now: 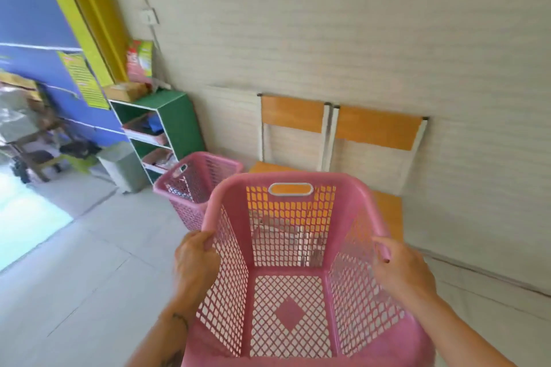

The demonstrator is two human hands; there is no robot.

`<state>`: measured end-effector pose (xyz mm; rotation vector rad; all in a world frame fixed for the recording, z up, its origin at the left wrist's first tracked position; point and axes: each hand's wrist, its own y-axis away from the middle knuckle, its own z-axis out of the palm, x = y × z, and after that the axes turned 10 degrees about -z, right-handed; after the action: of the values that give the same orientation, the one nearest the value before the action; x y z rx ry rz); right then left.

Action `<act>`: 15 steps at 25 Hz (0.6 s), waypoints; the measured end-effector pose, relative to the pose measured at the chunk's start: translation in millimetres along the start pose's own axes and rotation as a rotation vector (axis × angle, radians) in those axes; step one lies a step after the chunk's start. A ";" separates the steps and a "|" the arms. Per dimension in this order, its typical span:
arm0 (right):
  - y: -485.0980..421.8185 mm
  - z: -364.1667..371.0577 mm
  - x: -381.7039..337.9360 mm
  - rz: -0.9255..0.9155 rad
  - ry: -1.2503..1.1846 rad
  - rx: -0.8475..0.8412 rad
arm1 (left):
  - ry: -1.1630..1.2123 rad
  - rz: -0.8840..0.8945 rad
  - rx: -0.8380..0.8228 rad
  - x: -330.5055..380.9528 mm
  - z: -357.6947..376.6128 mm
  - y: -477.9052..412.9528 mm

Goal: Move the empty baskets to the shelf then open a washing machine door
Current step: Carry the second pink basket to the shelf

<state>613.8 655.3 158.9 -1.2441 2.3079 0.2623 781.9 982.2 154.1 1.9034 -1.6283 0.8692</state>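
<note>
I hold an empty pink mesh basket (289, 286) in front of me, off the floor, with its open top facing me. My left hand (195, 262) grips its left rim and my right hand (399, 265) grips its right rim. A second empty pink basket (193, 185) stands on the floor beyond it to the left. Behind that one, against the wall, a green shelf unit (176, 119) has pink trays in its compartments. No washing machine is in view.
Two orange chairs (372, 131) stand against the beige wall right behind the held basket. A grey bin (123, 165) sits left of the shelf. A box and packets lie on top of the shelf. Pale tiled floor (89, 262) stretches to the left.
</note>
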 end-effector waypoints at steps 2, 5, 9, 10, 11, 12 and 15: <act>-38.2 30.0 -49.3 -0.091 -0.003 -0.065 | -0.046 -0.045 0.058 -16.6 -30.0 -43.5; -94.2 67.0 -108.8 -0.173 -0.020 -0.146 | -0.106 -0.117 0.104 -34.0 -59.8 -97.5; -182.7 123.2 -175.6 -0.281 -0.105 -0.220 | -0.121 -0.216 0.161 -47.9 -76.5 -178.2; -204.9 133.8 -191.4 -0.302 -0.117 -0.231 | -0.130 -0.234 0.186 -48.6 -77.8 -198.7; -229.8 143.4 -209.9 -0.320 -0.120 -0.243 | -0.148 -0.250 0.211 -47.0 -78.5 -221.5; -250.9 150.9 -226.5 -0.333 -0.125 -0.249 | -0.156 -0.266 0.234 -44.2 -80.7 -241.4; -316.2 161.4 -282.6 -0.389 -0.146 -0.242 | -0.139 -0.270 0.336 -28.3 -95.7 -305.7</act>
<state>1057.5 745.8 186.5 -1.7008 1.9035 0.4857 1065.6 1122.6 210.9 2.3951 -1.3168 0.9596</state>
